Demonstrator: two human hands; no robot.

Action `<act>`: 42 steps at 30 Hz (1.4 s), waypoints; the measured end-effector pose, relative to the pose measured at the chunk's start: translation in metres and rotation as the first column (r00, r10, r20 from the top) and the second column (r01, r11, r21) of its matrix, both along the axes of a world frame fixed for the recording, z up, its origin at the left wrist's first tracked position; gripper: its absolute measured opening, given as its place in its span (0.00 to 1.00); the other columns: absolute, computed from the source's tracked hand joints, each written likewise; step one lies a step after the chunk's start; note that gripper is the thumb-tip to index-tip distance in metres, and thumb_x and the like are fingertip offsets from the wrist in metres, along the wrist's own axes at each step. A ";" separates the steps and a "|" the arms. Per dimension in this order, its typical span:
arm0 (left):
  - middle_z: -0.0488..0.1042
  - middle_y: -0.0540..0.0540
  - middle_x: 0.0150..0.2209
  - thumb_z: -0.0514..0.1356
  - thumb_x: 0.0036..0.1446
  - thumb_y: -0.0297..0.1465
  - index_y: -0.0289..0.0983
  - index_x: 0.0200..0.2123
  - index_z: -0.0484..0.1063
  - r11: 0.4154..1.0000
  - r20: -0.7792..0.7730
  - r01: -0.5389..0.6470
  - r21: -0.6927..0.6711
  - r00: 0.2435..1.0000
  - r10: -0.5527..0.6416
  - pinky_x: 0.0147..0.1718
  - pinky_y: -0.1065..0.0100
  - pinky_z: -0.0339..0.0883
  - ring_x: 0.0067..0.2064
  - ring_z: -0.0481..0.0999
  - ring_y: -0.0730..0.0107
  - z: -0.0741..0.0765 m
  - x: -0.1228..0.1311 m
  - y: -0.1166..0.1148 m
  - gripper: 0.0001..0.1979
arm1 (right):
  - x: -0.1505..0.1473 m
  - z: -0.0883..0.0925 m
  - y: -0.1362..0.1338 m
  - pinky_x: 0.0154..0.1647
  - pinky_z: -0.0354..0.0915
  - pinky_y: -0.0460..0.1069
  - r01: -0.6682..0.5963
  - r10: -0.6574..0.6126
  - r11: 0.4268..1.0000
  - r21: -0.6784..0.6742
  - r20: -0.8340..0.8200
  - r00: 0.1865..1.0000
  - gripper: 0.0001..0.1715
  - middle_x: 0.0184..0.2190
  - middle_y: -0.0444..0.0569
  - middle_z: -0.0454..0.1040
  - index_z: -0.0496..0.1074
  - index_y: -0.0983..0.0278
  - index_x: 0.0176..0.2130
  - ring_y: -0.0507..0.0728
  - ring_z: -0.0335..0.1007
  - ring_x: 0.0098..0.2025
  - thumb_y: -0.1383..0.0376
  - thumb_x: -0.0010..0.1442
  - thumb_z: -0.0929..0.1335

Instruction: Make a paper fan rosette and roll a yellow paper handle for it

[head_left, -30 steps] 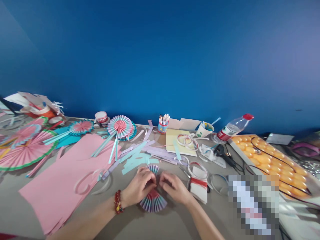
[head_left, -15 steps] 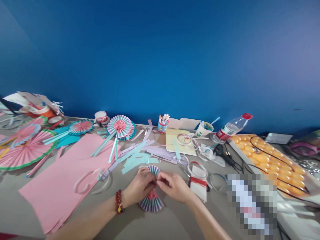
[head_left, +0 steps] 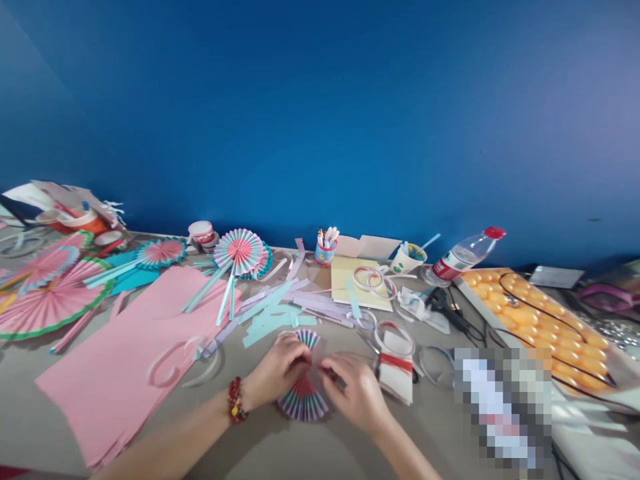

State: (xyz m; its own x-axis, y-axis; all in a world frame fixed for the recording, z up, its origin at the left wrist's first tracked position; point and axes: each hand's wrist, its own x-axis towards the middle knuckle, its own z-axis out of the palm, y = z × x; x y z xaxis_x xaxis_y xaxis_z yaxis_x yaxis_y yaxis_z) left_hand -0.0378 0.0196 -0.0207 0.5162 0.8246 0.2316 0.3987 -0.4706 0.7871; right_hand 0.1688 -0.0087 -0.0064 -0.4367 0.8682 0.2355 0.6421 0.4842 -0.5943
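A pleated paper fan (head_left: 303,401) in pink, mint and lilac stands near the table's front, pinched at its middle and spreading above and below. My left hand (head_left: 281,365), with a red bead bracelet at the wrist, is closed on the fan's middle from the left. Just right of the fan, my right hand (head_left: 354,389) has its thumb and fingers curled together, a small gap away from the pleats. Whatever lies between those fingertips is too small or blurred to make out. Part of the fan's centre is hidden behind my left fingers.
Pink paper sheets (head_left: 120,367) lie to the left, near finished fans (head_left: 239,252). Mint and lilac strips (head_left: 280,320) are scattered behind my hands. Rightward are tape rolls (head_left: 395,339), a glue gun (head_left: 443,303), a bottle (head_left: 460,257) and a tray of orange beads (head_left: 540,327).
My right hand has moved right, away from the fan's middle, opening a small gap. My left hand keeps its hold, and the fan stays nearly in place.
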 end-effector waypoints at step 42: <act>0.72 0.48 0.33 0.57 0.53 0.19 0.38 0.32 0.68 0.999 -0.024 -0.043 -0.019 0.999 0.043 0.42 0.64 0.64 0.41 0.70 0.62 0.003 -0.004 -0.003 0.08 | -0.022 -0.028 0.003 0.33 0.59 0.47 0.156 -0.160 0.971 -0.183 -0.008 0.987 0.05 0.27 0.45 0.75 0.72 0.61 0.31 0.56 0.70 0.30 0.69 0.55 0.66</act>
State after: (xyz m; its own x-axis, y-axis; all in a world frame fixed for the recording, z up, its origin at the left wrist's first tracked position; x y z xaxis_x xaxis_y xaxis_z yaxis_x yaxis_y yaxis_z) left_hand -0.0413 0.0165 -0.0177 0.4852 0.8504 0.2035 0.4371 -0.4375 0.7858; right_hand 0.1473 -0.0061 -0.0343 -0.2875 0.9548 0.0756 0.6875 0.2607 -0.6778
